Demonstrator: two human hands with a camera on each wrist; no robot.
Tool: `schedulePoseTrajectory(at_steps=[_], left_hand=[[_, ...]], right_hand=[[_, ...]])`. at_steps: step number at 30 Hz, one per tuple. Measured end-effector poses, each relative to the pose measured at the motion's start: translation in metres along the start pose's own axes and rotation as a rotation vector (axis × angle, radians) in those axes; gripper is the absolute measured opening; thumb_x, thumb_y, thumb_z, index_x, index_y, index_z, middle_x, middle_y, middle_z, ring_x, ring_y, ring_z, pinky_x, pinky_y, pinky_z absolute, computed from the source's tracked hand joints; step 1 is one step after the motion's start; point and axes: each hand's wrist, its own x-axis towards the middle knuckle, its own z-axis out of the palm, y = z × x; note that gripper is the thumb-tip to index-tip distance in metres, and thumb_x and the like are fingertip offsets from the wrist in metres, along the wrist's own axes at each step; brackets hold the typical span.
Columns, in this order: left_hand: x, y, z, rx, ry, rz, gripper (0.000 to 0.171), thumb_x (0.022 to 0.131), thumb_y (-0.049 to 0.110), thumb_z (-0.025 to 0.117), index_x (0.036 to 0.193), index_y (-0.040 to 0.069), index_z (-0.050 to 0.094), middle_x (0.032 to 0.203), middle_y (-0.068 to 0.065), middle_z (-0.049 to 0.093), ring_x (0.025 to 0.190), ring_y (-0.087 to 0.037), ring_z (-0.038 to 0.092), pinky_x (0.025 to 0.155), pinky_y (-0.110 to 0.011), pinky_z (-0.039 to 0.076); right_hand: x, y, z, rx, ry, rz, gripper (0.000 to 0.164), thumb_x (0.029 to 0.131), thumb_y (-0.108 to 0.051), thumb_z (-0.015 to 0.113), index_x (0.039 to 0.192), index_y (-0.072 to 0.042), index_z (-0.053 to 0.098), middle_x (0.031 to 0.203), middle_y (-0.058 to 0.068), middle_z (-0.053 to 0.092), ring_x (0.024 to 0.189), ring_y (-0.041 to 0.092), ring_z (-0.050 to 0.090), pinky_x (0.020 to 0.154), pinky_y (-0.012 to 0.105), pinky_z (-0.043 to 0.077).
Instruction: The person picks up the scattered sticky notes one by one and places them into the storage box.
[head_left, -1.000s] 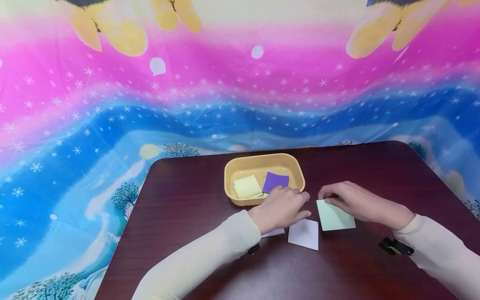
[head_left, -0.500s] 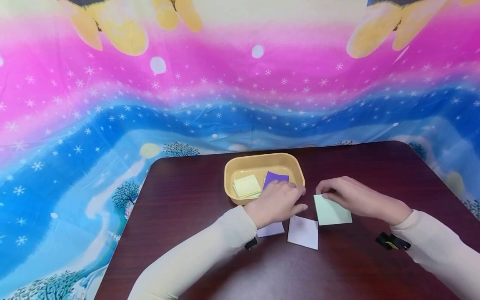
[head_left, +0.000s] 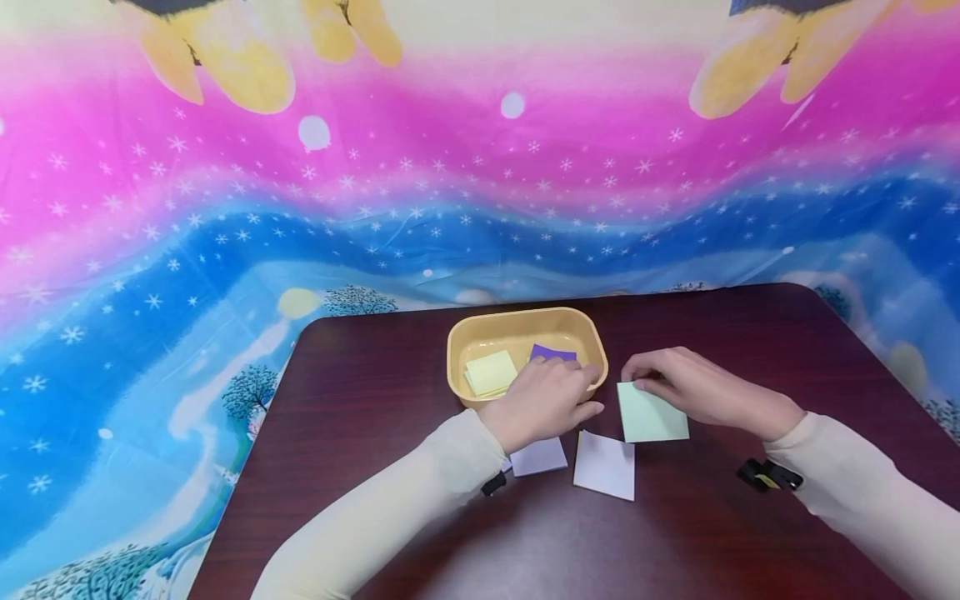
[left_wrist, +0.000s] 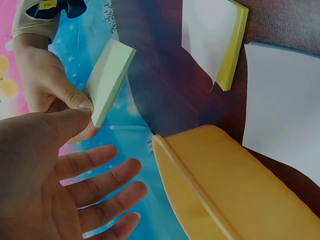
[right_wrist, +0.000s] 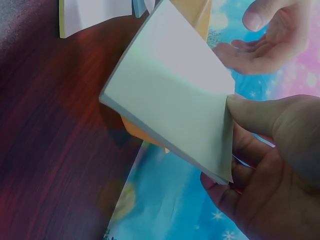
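Compared with a second ago, both the right hand (head_left: 686,385) and the green pad (head_left: 651,412) are shifted left and slightly away from the body; the left hand (head_left: 542,398) is also drawn a little left, and more of the lilac pad (head_left: 538,458) is uncovered. By the right hand, the green pad is pinched along its far edge between thumb and fingers, held tilted above the counter (head_left: 375,383). In the left hand nothing is held: its fingers are spread loosely over the near rim of the box (head_left: 517,327). The relation judged to matter most is that the green pad is placed between the hands, right of the box and lower than it in the head view, with the left hand nearer the box. No long axis is offered, the pad being about square. In the box, the purple pad (head_left: 553,353) is partly covered by the left hand; the yellow pad (head_left: 491,371) is seen beside it. Nearer the body, the white pad (head_left: 605,467) is laid flat.
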Motion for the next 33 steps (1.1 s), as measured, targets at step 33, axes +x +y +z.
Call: schedulePoseTrajectory(at_steps=[33], left_hand=[[-0.006, -0.024, -0.007, -0.049, 0.009, -0.067, 0.031, 0.097, 0.048, 0.063, 0.107, 0.019, 0.067, 0.087, 0.006, 0.070, 0.085, -0.014, 0.068, 0.074, -0.033, 0.051]], right_hand=[[0.032, -0.012, -0.004, 0.015, 0.072, -0.018, 0.016, 0.095, -0.001, 0.066, 0.105, -0.011, 0.074, 0.091, -0.005, 0.074, 0.082, 0.006, 0.065, 0.073, 0.028, 0.054]])
